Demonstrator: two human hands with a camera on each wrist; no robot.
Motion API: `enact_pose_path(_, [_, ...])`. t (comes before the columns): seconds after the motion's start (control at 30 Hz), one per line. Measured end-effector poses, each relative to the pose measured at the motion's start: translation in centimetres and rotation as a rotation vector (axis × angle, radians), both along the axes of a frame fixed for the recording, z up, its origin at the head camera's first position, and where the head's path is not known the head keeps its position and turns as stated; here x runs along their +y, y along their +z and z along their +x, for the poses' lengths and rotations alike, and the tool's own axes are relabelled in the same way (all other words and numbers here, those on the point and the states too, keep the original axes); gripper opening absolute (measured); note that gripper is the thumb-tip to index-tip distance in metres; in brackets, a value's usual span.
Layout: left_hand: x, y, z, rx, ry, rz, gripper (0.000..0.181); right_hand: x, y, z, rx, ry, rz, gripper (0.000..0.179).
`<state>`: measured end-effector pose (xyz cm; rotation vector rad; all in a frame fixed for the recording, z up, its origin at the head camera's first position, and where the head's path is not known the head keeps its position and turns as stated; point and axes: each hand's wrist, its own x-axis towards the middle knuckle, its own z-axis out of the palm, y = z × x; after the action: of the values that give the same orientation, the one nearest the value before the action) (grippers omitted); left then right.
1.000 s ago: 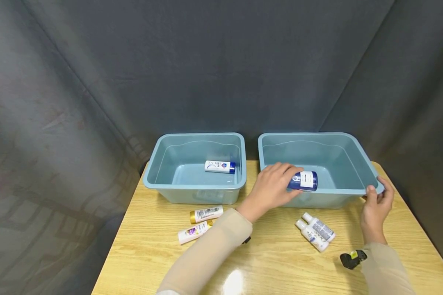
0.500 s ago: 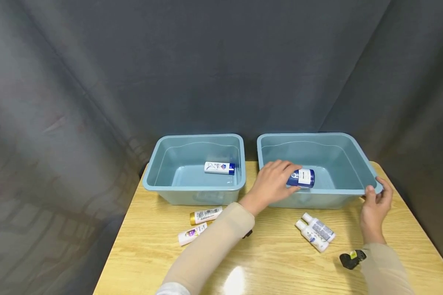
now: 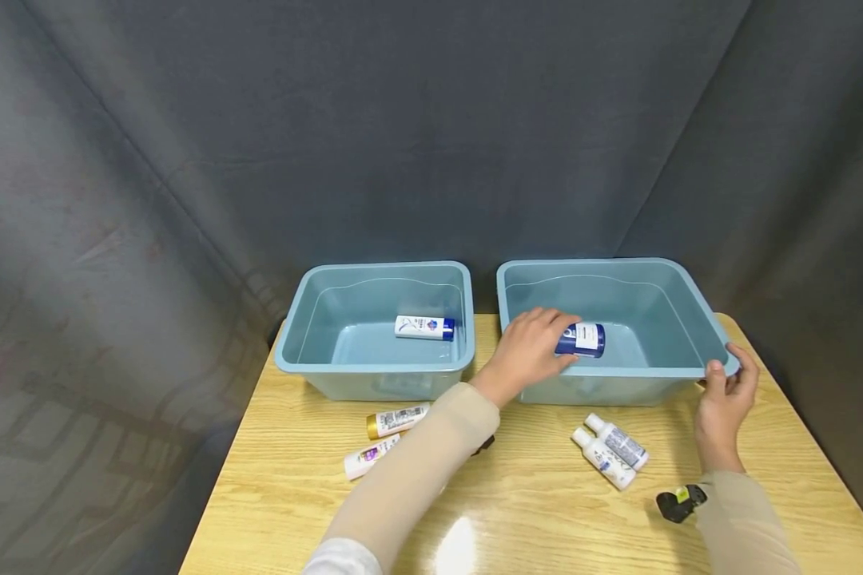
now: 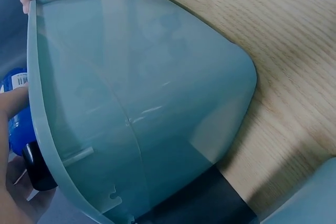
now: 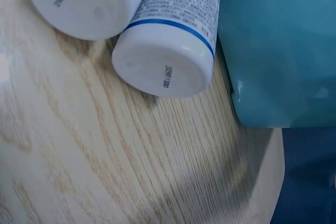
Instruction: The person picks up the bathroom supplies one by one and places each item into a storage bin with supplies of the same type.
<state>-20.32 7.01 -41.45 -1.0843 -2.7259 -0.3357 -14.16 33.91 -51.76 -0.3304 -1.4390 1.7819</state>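
My left hand grips a dark blue bottle with a white label, just inside the front rim of the right-hand blue bin. The bottle lies sideways, its left end hidden by my fingers. In the left wrist view, the bottle shows a black cap beside the bin's rim. My right hand holds that bin's front right corner, thumb and fingers on either side of the rim. Two white bottles lie side by side on the table in front of this bin.
A second blue bin stands to the left, holding a white bottle with a blue cap. Before it, a gold-capped tube and a white tube lie partly behind my left sleeve. Dark curtains hang behind the table.
My left hand has carried the blue bottle slightly back and left, lower into the right-hand bin. The right hand keeps its hold on the corner. The view has shifted slightly.
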Motion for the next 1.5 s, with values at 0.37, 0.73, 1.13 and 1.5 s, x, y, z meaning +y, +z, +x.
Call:
enact_pose_path(0.37, [0.6, -0.5, -1.2, -0.145, 0.015, 0.095, 0.061, 0.0, -0.3, -0.1, -0.008, -0.008, 0.011, 0.036])
enact_pose_path(0.73, [1.4, -1.0, -2.2, -0.304, 0.075, 0.185, 0.060, 0.0, -0.5, 0.0, 0.019, 0.002, 0.003, 0.036])
enact_pose_path(1.13, [2.0, -1.1, -2.8, -0.351, 0.065, 0.074, 0.061, 0.2, -0.3, 0.0, -0.036, -0.041, 0.053, 0.036])
enact_pose_path(1.5, [2.4, -1.5, -2.7, -0.355, 0.090, 0.002, 0.054, 0.3, -0.2, 0.1, -0.005, -0.043, 0.046, 0.035])
